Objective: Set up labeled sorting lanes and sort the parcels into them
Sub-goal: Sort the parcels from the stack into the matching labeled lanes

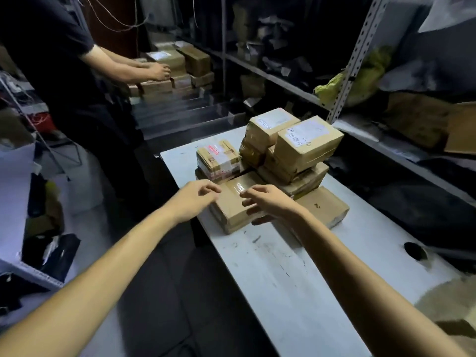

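Observation:
A tape-wrapped brown parcel lies at the front of a pile on the white table. My left hand rests with loosely bent fingers on the parcel's left far corner. My right hand holds its right end, fingers on top and thumb against the near side. To the right lies a flat cardboard piece marked "2". Behind stand stacked parcels with white handwritten labels and a small parcel with a red-printed label.
Another person in dark clothes stands at the back left with both hands on a separate stack of parcels. Metal shelving full of bags and boxes runs along the right. The table has a dark round hole.

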Tool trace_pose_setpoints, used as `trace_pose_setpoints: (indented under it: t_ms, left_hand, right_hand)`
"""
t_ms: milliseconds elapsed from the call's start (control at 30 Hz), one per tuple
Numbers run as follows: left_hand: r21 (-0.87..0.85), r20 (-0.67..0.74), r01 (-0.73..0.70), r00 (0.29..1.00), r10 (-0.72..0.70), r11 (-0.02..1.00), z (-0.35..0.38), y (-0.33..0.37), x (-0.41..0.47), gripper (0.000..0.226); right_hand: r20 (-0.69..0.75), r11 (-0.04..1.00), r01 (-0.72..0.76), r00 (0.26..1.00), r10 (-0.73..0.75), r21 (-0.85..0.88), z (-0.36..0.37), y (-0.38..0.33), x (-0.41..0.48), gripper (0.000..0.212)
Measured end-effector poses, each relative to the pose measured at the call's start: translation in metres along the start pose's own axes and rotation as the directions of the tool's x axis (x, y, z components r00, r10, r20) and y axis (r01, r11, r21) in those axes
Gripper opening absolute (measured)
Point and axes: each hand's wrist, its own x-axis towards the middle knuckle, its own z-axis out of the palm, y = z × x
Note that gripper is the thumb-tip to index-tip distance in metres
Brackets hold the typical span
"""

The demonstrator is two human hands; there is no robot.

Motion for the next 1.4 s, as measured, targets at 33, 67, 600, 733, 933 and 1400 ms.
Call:
trace_pose_setpoints:
  t_ms: [33, 67, 600, 733, 933, 1400]
  left_hand:
    - [-0.004, 0.015, 0.001, 1.0, -0.001, 1.0, -0.009, -0.009, 0.016, 0.015]
    - [-0.001, 0.029, 0.006, 1.0, -0.006, 1.0, -0.017, -0.016, 0.03, 0.015]
    - [0.26, -0.03, 0.122, 0.993, -0.118, 0.958, -0.058, -0.086, 0.281, 0.07]
    - [0.234, 0.16, 0.2, 0.958, -0.24, 0.951, -0.041, -0.102, 0.325, 0.072]
    - [0.166, 0.284, 0.226, 0.921, -0.266, 0.96, -0.048, -0.115, 0.346, 0.108]
    - [-0.009, 0.306, 0.041, 0.951, -0.037, 0.999, -0.087, -0.076, 0.285, 0.069]
  right_hand:
    - [-0.012, 0.999, -0.03, 0.999, 0.03, 0.021, 0.004, -0.004, 0.015, 0.027]
    - [-0.023, 0.998, -0.053, 0.998, 0.054, 0.042, 0.008, -0.007, 0.026, 0.027]
    - [-0.212, 0.79, -0.205, 0.897, 0.388, 0.578, 0.037, -0.018, 0.238, 0.055]
    - [-0.225, 0.654, -0.218, 0.822, 0.523, 0.725, 0.038, -0.016, 0.274, 0.052]
    - [-0.217, 0.672, -0.234, 0.829, 0.515, 0.702, 0.038, -0.021, 0.293, 0.062]
    - [-0.353, 0.777, -0.112, 0.844, 0.403, 0.619, 0.048, -0.069, 0.234, 0.035]
